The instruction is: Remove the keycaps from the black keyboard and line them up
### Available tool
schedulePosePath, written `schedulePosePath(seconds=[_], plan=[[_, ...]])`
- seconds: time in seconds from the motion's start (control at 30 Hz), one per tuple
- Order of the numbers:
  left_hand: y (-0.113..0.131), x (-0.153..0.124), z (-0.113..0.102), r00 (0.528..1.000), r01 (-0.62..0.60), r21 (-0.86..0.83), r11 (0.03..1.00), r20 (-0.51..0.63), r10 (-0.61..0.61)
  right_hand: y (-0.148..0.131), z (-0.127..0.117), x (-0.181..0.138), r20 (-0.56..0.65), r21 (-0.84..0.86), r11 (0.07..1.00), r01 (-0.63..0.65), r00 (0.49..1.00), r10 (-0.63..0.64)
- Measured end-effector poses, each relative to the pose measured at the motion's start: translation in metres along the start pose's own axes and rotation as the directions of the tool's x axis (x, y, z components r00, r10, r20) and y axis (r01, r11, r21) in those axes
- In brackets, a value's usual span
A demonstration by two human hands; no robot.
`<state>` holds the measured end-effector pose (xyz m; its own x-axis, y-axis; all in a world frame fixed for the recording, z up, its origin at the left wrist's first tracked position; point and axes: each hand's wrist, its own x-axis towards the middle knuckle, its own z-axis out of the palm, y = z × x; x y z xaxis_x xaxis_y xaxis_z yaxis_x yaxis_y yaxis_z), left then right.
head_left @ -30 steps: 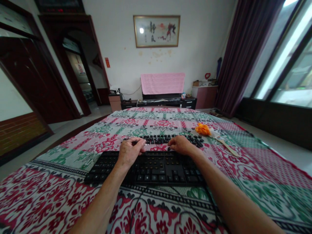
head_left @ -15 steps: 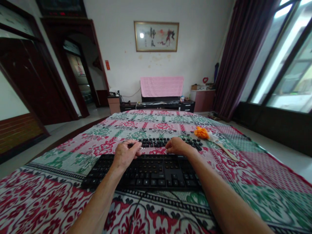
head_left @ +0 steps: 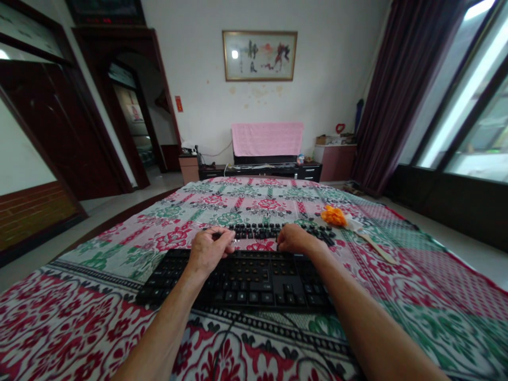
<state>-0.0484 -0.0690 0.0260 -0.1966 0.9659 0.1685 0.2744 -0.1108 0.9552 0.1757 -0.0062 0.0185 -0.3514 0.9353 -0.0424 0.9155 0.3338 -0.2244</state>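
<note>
A black computer keyboard (head_left: 254, 299) lies in front of me, its upper middle part showing bare key posts where keycaps are off. Behind it, many loose black keycaps (head_left: 254, 233) lie in rows on the cloth. My left hand (head_left: 208, 248) is closed above the keyboard's back edge, pinching a small dark tool with thin shiny tips, most of it hidden by the fingers. My right hand (head_left: 296, 241) is at the front of the loose keycaps, fingers curled down and pressed together. Something small and dark shows at its fingertips, too small to name.
An orange fluffy duster (head_left: 334, 216) with a pale handle (head_left: 379, 248) lies to the right of the keycaps. A patterned cloth (head_left: 99, 317) covers the table. The keyboard's cable (head_left: 222, 344) runs toward me. A low cabinet (head_left: 262, 170) stands against the far wall.
The view has shifted slightly, moving everything a little to the right. The right hand's fingers have curled in more tightly at the keycaps. The left hand keeps its pinch.
</note>
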Motion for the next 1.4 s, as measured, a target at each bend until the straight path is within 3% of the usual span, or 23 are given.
schedulePosePath(seconds=[0.7,0.97,1.4], plan=[[-0.002,0.001,-0.001,1.000,-0.004,0.010,1.000,0.001,0.004,-0.001,-0.004,-0.004,0.019,0.014,0.999,-0.048,0.999,0.048],[-0.003,0.001,0.000,1.000,-0.007,0.026,1.000,0.010,0.007,0.000,-0.002,-0.003,-0.037,-0.032,0.999,-0.010,0.999,0.009],[-0.004,0.003,0.000,1.000,0.007,0.037,0.999,0.014,-0.008,0.001,0.002,0.002,-0.037,0.022,0.994,-0.105,0.994,0.106]])
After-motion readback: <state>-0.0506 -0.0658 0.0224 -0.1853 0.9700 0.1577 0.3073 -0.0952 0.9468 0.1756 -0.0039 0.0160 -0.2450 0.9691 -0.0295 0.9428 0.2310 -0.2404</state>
